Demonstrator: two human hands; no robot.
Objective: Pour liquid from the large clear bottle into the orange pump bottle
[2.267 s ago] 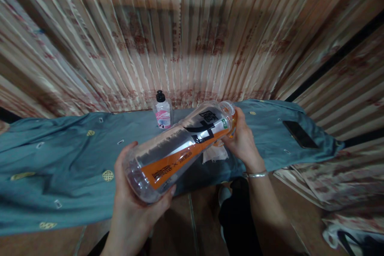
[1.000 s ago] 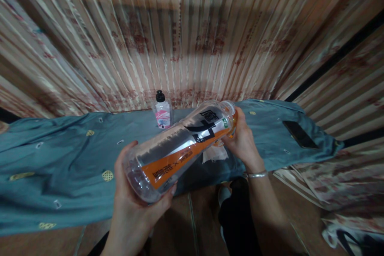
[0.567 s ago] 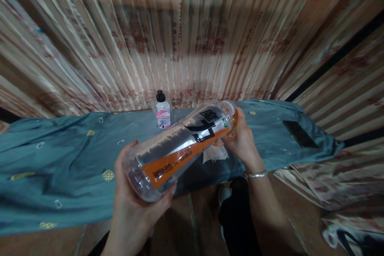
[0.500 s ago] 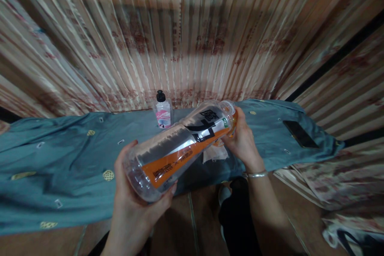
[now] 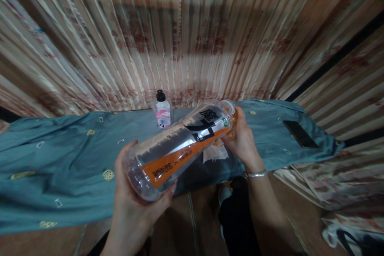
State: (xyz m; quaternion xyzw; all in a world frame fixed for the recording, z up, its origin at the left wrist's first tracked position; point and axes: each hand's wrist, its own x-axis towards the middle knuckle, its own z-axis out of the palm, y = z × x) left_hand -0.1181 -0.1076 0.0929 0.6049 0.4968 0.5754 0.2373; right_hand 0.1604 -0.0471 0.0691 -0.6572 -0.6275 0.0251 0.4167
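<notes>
Between my hands lies a large clear plastic bottle (image 5: 180,148) with an orange, black and white label, tilted so its neck points to the upper right. My left hand (image 5: 135,196) wraps around its base from below, thumb along the near side. At the neck end, my right hand (image 5: 241,140) is closed around the bottle, with a bracelet on the wrist. Something orange shows by the right fingers, too covered to make out. Under the neck, a crumpled white tissue (image 5: 215,153) lies on the cloth, partly hidden by the bottle.
A small pump bottle (image 5: 163,112) with a black top and pink label stands behind, left of centre. To the right lies a dark phone (image 5: 300,134). A blue-green patterned cloth (image 5: 75,160) covers the long surface, and a pleated curtain (image 5: 180,40) hangs behind it.
</notes>
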